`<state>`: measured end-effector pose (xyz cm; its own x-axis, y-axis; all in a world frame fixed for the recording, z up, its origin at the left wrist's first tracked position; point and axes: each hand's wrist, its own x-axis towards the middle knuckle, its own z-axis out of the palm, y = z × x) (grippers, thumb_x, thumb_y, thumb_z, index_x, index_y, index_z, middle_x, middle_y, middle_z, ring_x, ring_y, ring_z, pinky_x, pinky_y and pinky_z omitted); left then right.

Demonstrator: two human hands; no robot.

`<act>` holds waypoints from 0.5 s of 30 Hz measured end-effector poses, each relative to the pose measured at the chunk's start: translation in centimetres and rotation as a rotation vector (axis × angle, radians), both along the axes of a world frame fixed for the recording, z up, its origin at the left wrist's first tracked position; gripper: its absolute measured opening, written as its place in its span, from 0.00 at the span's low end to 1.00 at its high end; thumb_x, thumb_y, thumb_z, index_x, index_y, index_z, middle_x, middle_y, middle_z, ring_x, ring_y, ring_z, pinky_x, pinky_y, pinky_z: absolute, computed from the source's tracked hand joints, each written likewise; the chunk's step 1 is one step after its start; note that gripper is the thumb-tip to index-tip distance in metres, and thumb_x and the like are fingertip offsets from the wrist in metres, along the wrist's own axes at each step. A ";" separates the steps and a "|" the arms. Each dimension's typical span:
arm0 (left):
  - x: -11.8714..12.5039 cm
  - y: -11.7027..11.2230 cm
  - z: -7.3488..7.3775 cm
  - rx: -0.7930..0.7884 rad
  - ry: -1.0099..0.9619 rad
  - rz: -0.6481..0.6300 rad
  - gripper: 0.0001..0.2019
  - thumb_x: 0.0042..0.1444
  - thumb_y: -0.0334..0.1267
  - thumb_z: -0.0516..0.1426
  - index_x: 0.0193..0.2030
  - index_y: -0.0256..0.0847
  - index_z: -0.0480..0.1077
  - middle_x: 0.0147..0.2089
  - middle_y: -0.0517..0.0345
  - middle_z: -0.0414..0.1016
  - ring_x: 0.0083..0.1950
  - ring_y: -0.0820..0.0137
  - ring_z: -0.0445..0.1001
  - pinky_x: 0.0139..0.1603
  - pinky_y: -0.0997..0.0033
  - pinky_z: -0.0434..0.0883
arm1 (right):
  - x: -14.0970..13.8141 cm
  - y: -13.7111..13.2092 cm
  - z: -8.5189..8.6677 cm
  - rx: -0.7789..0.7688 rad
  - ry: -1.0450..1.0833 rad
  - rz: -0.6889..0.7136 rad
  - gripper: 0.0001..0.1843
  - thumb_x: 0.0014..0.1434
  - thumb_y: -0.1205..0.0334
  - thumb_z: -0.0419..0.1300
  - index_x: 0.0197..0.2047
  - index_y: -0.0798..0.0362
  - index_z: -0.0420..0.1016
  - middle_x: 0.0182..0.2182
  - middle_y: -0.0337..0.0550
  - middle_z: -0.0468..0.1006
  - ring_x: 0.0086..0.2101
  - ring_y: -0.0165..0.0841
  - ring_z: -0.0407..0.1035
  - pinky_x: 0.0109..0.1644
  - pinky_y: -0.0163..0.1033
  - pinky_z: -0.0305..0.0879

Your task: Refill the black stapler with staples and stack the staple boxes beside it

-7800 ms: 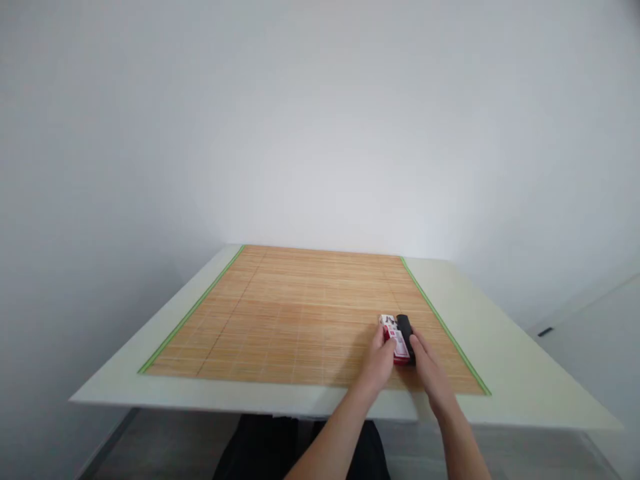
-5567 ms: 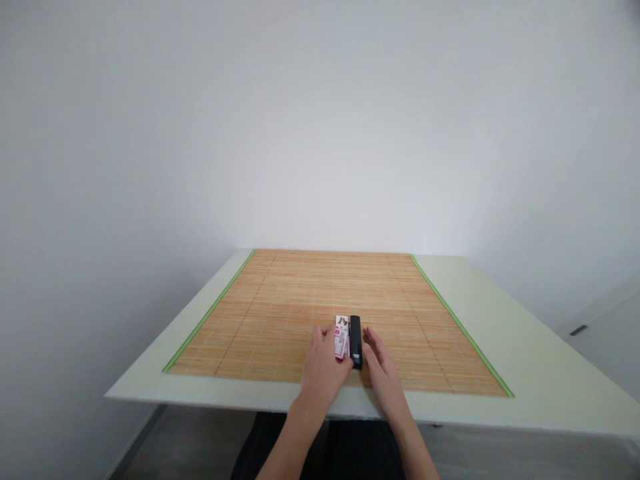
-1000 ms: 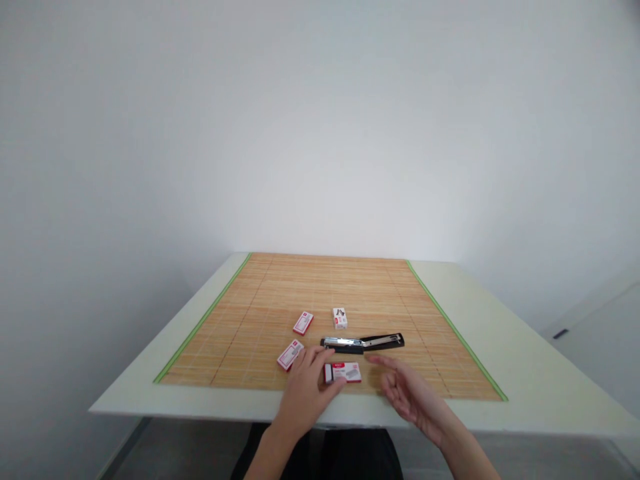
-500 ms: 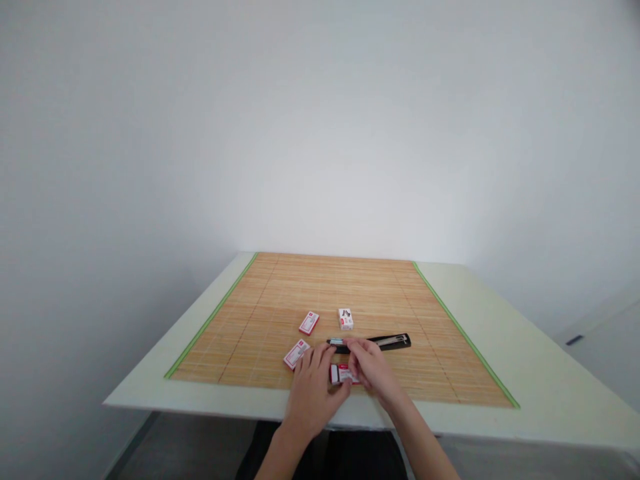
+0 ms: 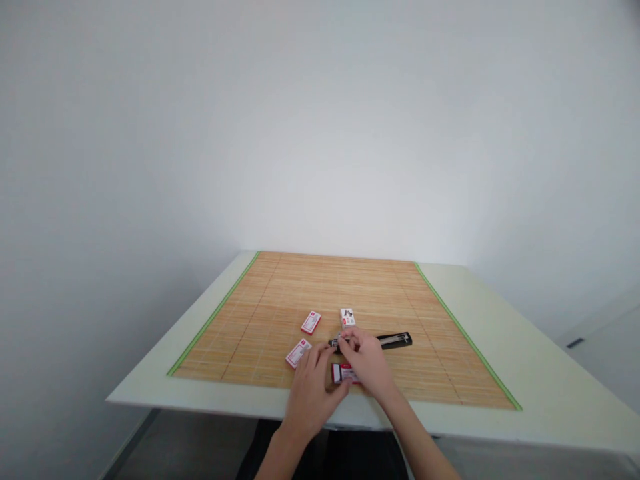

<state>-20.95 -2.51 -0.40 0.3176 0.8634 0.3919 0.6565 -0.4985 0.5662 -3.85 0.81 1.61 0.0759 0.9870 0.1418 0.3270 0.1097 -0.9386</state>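
A black stapler (image 5: 397, 341) lies opened out on the bamboo mat, its metal inner parts showing. My right hand (image 5: 367, 360) bends over its left half with thumb and fingers pinched on a small silvery strip of staples (image 5: 338, 338), mostly covered by the fingers. My left hand (image 5: 311, 390) rests with fingers apart, its index fingertip at the stapler's left end and its thumb by a red-and-white staple box (image 5: 343, 373). That box lies between the hands, partly hidden by the right one. Beside the left fingers is another staple box (image 5: 299, 353).
Farther back on the mat are a third red-and-white box (image 5: 311, 323) and a white box with a dark picture (image 5: 347, 317). The green-edged bamboo mat (image 5: 335, 280) covers the middle of a white table (image 5: 500, 333), which stands against a pale wall.
My right fingers have shifted slightly left and up over the stapler's left end, covering more of the strip. My left hand has hardly moved. The view has shifted a little.
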 end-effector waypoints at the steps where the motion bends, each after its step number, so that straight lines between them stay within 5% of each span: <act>1: -0.2 -0.1 0.0 -0.002 -0.009 -0.007 0.26 0.58 0.43 0.64 0.64 0.49 0.67 0.62 0.50 0.70 0.64 0.53 0.68 0.65 0.49 0.65 | 0.2 -0.5 -0.1 0.006 -0.002 0.017 0.15 0.61 0.47 0.63 0.39 0.51 0.78 0.20 0.32 0.67 0.23 0.30 0.60 0.31 0.36 0.54; 7: -1.6 -0.2 0.7 -0.091 0.059 -0.100 0.10 0.58 0.37 0.63 0.47 0.47 0.73 0.43 0.57 0.73 0.47 0.61 0.73 0.48 0.63 0.69 | 1.0 -3.0 -2.0 -0.059 0.088 0.168 0.20 0.63 0.41 0.62 0.38 0.52 0.75 0.22 0.31 0.63 0.24 0.29 0.57 0.30 0.35 0.54; 15: -2.5 0.5 1.3 -0.148 0.048 -0.136 0.07 0.54 0.33 0.61 0.40 0.45 0.71 0.39 0.58 0.71 0.43 0.64 0.72 0.44 0.67 0.67 | 1.1 -3.9 -1.2 -0.037 -0.147 0.223 0.09 0.65 0.55 0.60 0.38 0.52 0.76 0.22 0.30 0.64 0.25 0.29 0.59 0.30 0.34 0.52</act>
<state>-23.42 -1.97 0.89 0.4501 0.8586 0.2453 0.6170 -0.4976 0.6097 -2.71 -3.05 0.42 -0.1631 0.9817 0.0987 0.4314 0.1609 -0.8877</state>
